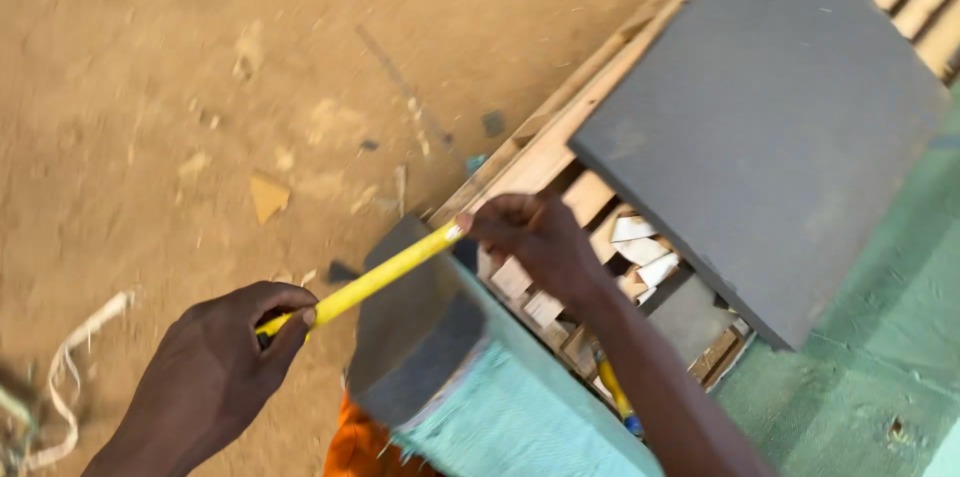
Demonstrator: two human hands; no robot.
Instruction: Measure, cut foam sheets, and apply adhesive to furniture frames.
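Your left hand (215, 367) grips the tape measure's case; your right hand (530, 237) pinches the yellow tape blade (375, 279) — stretched taut across the grey block (415, 332), beside the wooden frame (545, 152).

Bare forearms, no sleeves visible

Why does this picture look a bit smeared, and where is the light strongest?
Head view: motion blur softens the dirt ground and both hands; the tape measure between left hand and right hand stays fairly readable. Light is even and bright, with soft shadow under the grey board.
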